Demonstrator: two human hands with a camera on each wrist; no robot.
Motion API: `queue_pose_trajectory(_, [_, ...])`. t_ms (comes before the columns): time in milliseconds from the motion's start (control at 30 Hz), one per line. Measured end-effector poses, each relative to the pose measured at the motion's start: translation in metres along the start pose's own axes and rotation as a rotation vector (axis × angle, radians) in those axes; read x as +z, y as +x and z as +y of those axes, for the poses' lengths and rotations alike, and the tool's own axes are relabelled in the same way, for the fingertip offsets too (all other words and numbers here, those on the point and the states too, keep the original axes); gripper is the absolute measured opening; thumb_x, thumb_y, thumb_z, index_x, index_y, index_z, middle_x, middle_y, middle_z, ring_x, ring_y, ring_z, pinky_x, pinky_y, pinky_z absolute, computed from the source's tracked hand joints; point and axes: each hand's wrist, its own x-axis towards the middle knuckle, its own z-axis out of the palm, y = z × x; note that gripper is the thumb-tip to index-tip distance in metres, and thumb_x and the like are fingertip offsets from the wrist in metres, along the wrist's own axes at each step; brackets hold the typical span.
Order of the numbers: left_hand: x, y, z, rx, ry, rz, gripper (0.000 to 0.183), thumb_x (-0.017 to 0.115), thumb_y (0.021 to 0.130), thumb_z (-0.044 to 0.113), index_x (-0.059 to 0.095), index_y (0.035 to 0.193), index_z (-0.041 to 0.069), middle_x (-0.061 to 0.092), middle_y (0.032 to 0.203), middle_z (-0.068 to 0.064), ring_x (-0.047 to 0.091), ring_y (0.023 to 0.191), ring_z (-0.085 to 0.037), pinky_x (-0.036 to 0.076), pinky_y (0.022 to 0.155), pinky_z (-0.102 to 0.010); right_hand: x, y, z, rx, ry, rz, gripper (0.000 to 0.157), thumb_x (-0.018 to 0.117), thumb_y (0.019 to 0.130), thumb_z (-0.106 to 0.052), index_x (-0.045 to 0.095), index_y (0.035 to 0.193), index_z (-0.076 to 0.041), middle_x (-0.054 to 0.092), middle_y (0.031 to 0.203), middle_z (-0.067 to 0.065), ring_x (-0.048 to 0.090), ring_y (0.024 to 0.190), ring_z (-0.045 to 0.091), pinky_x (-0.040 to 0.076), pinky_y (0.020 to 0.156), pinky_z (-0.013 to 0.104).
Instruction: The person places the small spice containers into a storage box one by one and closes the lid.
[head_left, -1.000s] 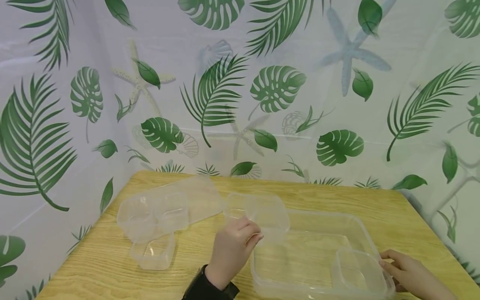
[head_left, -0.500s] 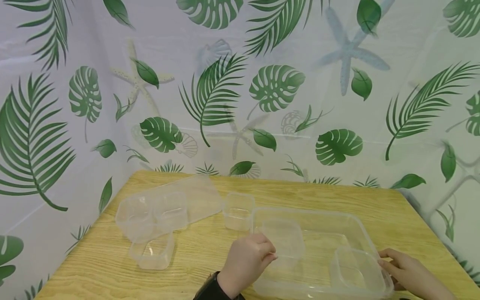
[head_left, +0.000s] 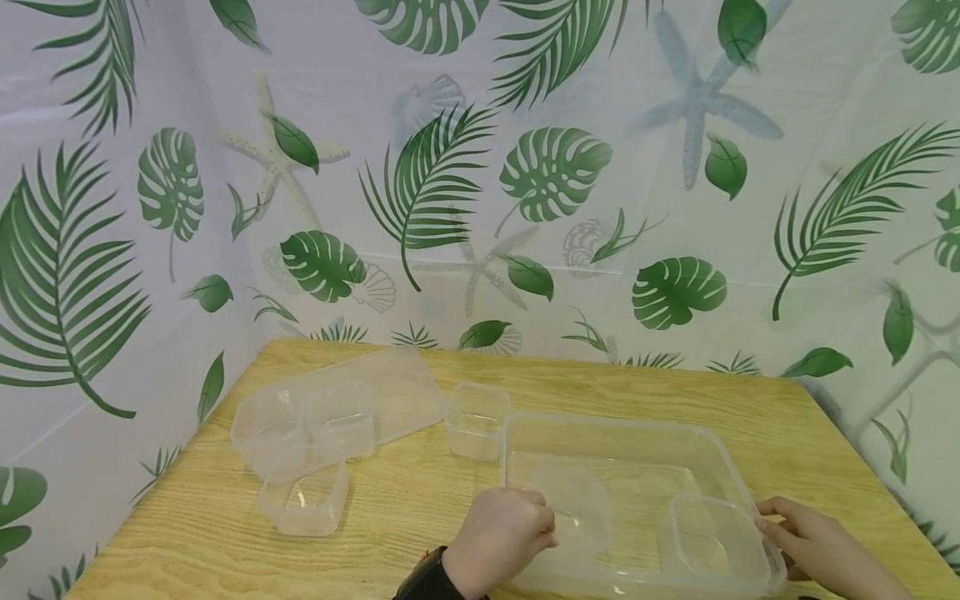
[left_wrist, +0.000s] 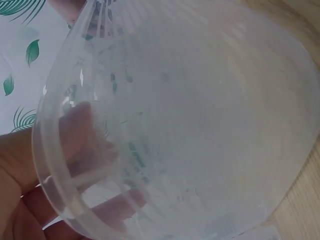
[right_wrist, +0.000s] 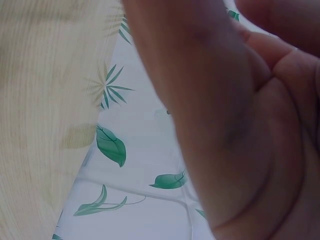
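My left hand pinches a small clear plastic container inside the left part of a large clear plastic box. In the left wrist view, that small container fills much of the picture, and fingers show through its wall. A second small container sits in the box's right front corner. Beside it, my right hand holds the box's right rim with bent fingers. The right wrist view shows that hand very close, without the box.
More small clear containers stand on the left of the wooden table, by a translucent flat lid. Another container stands just left of the box. A leaf-patterned cloth rises behind the table.
My left hand has moved right and down, bringing the small container from above the box's left back corner down into the box. The right hand has stayed on the box's rim.
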Motion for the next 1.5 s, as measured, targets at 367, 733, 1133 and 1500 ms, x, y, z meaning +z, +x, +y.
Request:
queue_pose_trajectory(367, [-0.001, -0.004, 0.0, 0.149, 0.139, -0.088, 0.013, 0.066, 0.077, 0.038, 0.064, 0.067, 0.03, 0.042, 0.06, 0.018, 0.041, 0.054, 0.007, 0.029, 0.052, -0.007, 0.002, -0.001, 0.0, 0.025, -0.021, 0.027, 0.051, 0.038, 0.098, -0.027, 0.036, 0.117, 0.02, 0.056, 0.087, 0.006, 0.058, 0.076, 0.023, 0.05, 0.066, 0.036])
queue_pose_trajectory(733, [-0.004, -0.002, -0.004, 0.092, -0.146, -0.196, 0.022, 0.054, 0.089, 0.036, 0.061, 0.078, 0.018, 0.06, 0.101, 0.0, 0.043, 0.054, 0.006, 0.033, 0.053, -0.006, 0.007, -0.003, -0.001, 0.06, -0.033, 0.054, 0.049, 0.038, 0.098, -0.026, 0.038, 0.118, 0.018, 0.058, 0.089, 0.006, 0.058, 0.078, 0.022, 0.05, 0.067, 0.036])
queue_pose_trajectory(1133, [-0.002, -0.002, 0.0, 0.095, -0.127, -0.194, 0.036, 0.049, 0.091, 0.042, 0.051, 0.065, 0.017, 0.034, 0.062, 0.011, 0.028, 0.048, 0.004, 0.025, 0.044, -0.01, 0.003, 0.0, 0.0, 0.067, -0.057, 0.042, 0.053, 0.039, 0.097, -0.031, 0.038, 0.118, 0.018, 0.055, 0.082, 0.006, 0.058, 0.073, 0.022, 0.05, 0.065, 0.036])
queue_pose_trajectory(1500, [0.001, -0.001, 0.008, 0.153, -0.143, -0.186, 0.036, 0.047, 0.091, 0.044, 0.062, 0.078, 0.014, 0.048, 0.07, 0.011, 0.036, 0.055, 0.006, 0.03, 0.049, -0.008, 0.0, 0.002, -0.003, 0.058, -0.054, 0.034, 0.053, 0.039, 0.097, -0.03, 0.037, 0.119, 0.018, 0.056, 0.084, 0.006, 0.059, 0.074, 0.022, 0.05, 0.066, 0.037])
